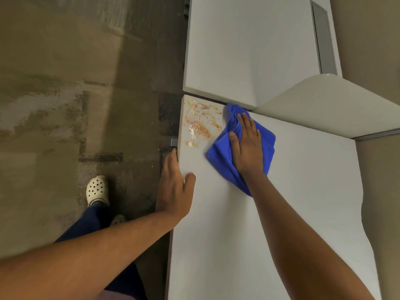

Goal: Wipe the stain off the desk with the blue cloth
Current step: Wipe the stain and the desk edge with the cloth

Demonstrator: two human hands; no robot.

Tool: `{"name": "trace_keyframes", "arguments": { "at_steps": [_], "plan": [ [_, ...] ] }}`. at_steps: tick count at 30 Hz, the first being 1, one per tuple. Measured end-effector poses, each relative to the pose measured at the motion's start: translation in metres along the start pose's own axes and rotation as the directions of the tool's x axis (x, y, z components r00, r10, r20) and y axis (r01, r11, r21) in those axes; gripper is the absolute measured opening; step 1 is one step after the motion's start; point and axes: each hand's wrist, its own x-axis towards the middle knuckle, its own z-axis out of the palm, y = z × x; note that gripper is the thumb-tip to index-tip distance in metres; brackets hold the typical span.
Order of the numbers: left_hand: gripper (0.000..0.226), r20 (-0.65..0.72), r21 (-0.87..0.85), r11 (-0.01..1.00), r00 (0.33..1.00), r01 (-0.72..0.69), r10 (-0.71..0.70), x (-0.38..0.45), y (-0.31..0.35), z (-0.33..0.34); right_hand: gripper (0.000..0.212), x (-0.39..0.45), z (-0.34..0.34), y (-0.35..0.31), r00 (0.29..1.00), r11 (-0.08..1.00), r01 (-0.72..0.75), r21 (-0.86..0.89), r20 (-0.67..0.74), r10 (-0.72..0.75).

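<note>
An orange-brown smeared stain (200, 123) covers the far left corner of the white desk (281, 213). Just right of it lies the crumpled blue cloth (220, 148), pressed flat onto the desk by my right hand (246, 146), palm down with fingers spread toward the stain. The cloth's left edge touches the stain's right side. My left hand (175, 187) grips the desk's left edge, thumb on top and fingers down the side.
A second white desk (238, 50) butts against the far end across a narrow gap. A curved white divider panel (324, 105) stands at the right. To the left is worn carpet floor (65, 105) with my foot in a white clog (97, 189).
</note>
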Motion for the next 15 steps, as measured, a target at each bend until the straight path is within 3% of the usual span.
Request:
{"name": "trace_keyframes", "arguments": {
  "at_steps": [4, 8, 11, 15],
  "plan": [
    [0.076, -0.08, 0.032, 0.999, 0.997, -0.003, 0.005, -0.002, 0.003, 0.0, 0.062, 0.01, 0.004, -0.016, 0.999, 0.998, 0.041, -0.046, -0.001, -0.041],
    [0.076, -0.177, 0.002, 0.996, 0.98, 0.088, -0.087, -0.023, 0.001, -0.002, 0.063, -0.002, 0.012, -0.045, 0.999, 0.996, 0.049, -0.072, 0.024, -0.048],
    [0.072, -0.128, 0.096, 0.987, 0.985, 0.132, -0.119, -0.067, -0.012, 0.0, 0.063, -0.019, 0.018, -0.056, 0.987, 0.986, 0.152, -0.071, 0.068, -0.147],
    [0.093, -0.08, 0.138, 0.987, 0.995, 0.078, -0.067, -0.082, -0.02, 0.0, 0.058, -0.012, 0.0, -0.02, 0.942, 0.949, 0.314, 0.032, 0.113, -0.316]
  ]
}}
